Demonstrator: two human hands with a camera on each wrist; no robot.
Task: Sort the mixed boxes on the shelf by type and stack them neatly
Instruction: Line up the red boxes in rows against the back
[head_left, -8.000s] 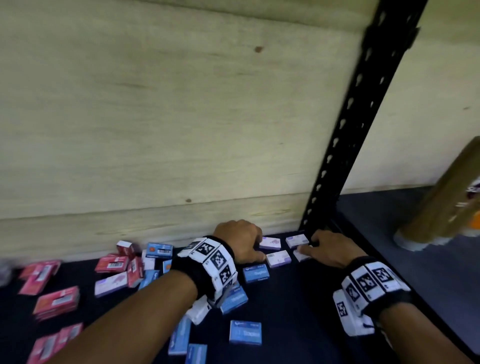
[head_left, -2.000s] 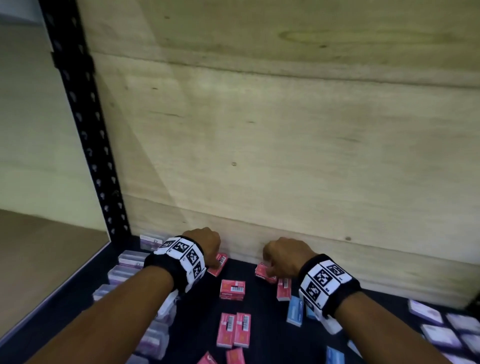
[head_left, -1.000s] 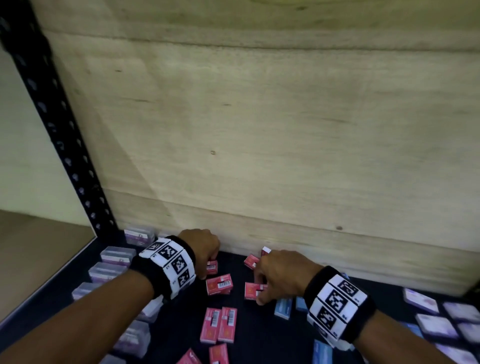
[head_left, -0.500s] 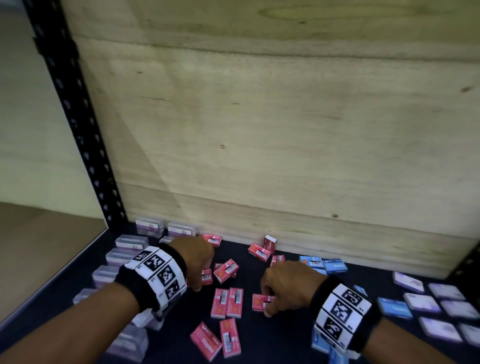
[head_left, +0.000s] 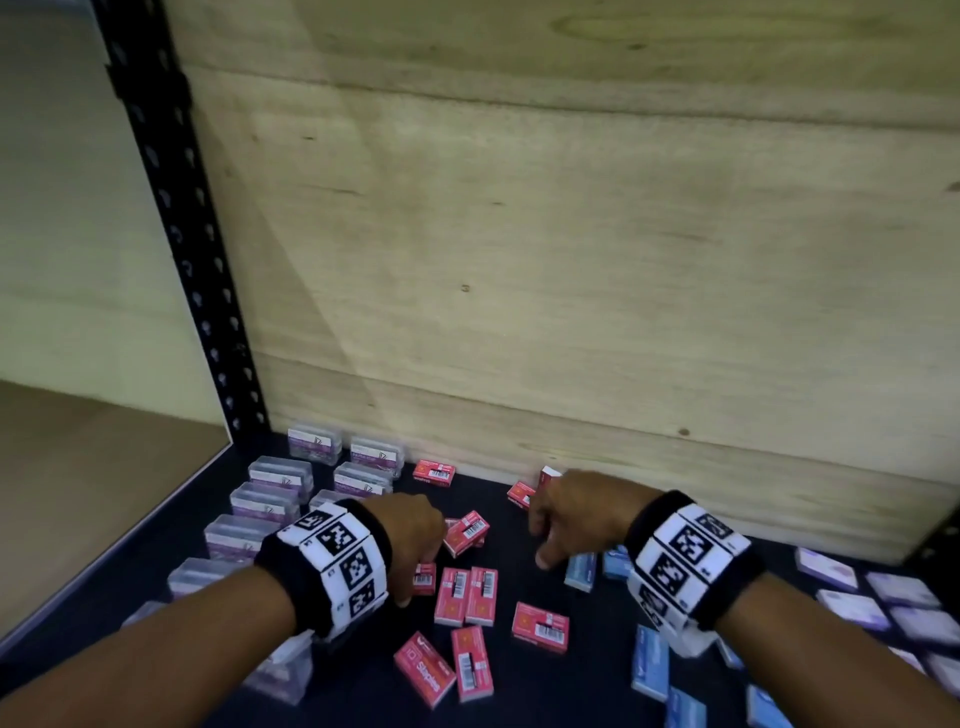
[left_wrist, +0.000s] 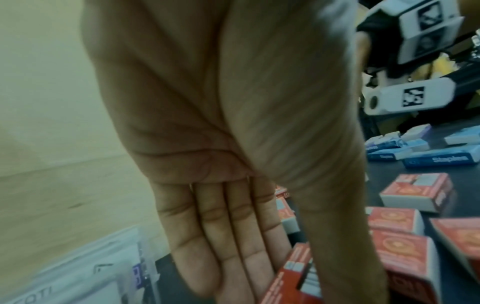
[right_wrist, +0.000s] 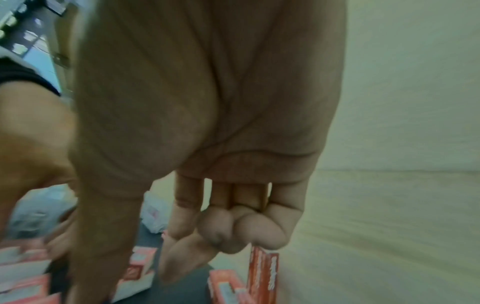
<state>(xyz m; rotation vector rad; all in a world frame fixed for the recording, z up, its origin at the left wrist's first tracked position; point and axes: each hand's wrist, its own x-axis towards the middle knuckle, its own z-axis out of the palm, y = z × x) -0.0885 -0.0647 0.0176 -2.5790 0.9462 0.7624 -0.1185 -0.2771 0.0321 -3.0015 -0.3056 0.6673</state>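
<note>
Several red staple boxes lie scattered on the dark shelf, with blue boxes to the right and clear plastic boxes in rows at the left. My left hand hangs over a red box; its fingers are straight, and that box sits between them and the thumb. My right hand hovers near two red boxes by the back wall, holding nothing. Its thumb is out and its outer fingers are curled.
Pale purple boxes lie at the far right. A plywood back wall closes the shelf, and a black perforated post stands at the left corner. One red box lies alone in front of my right hand.
My right hand has let go of the red box it held, which now lies on the shelf, and has moved back toward the wall. The left hand has stayed over the same red boxes.
</note>
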